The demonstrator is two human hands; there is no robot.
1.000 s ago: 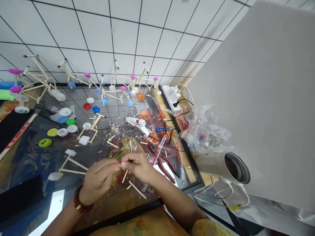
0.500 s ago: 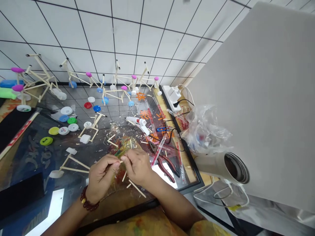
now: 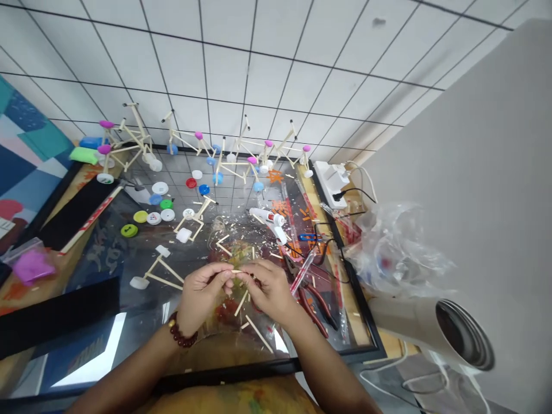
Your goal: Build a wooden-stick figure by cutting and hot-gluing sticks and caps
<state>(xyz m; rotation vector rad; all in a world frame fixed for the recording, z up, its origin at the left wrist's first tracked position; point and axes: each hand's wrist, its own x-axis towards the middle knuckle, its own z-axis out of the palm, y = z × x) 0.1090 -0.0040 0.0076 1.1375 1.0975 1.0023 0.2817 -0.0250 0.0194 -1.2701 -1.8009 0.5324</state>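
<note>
My left hand (image 3: 206, 293) pinches one end of a short pale wooden stick (image 3: 235, 271) between thumb and fingers. The other end sits in the pinch of my right hand (image 3: 268, 286), above the glass tabletop. Loose wooden sticks (image 3: 259, 334) lie just below my hands. Left of them rests a stick frame (image 3: 165, 270) with white caps at its ends. Behind that stands a part-built stick bicycle (image 3: 197, 221). A white hot glue gun (image 3: 271, 218) lies beyond my right hand, and red-handled pliers (image 3: 317, 307) lie to its right.
Several finished stick bicycles (image 3: 233, 167) line the back wall. Bottle caps (image 3: 154, 218) are grouped at left. A power strip (image 3: 332, 183), a crumpled plastic bag (image 3: 397, 247) and an open cylindrical container (image 3: 431, 325) flank the right edge. Wood chips litter the middle.
The view has swung left, so the scene shifts right and a purple bag appears. My hands still pinch the stick, which now lies more level and shows more between my fingers.
</note>
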